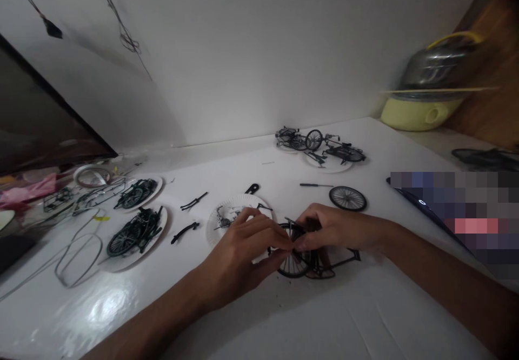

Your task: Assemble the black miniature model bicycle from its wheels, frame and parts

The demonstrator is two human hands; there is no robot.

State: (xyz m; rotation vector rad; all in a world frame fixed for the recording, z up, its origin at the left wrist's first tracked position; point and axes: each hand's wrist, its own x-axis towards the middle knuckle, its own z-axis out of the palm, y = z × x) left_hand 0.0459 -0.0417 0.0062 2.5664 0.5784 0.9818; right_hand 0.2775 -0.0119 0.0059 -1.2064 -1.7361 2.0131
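Note:
Both hands meet over a miniature bicycle (322, 274), a thin dark frame with one spoked wheel (292, 269), low over the white table. My left hand (253, 244) comes from the left, its thumb and fingertips pinched together near the wheel's hub. Opposite it, my right hand (330, 228) is closed at the wheel's upper right, thumb against the wheel area. Any small part between the fingertips is hidden. A loose spoked wheel (347, 198) lies just beyond my right hand. Behind my left hand is a white paper plate (211, 225) carrying small parts.
A screwdriver (311, 185) lies behind the hands. Two dark curved parts (185, 232) (194, 201) are at left. Plates with green miniature bicycles (135, 233) stand farther left, near loose wire (77, 283). More dark bicycles (344, 152) sit at the back. A yellow cooker (421, 112) occupies the right corner.

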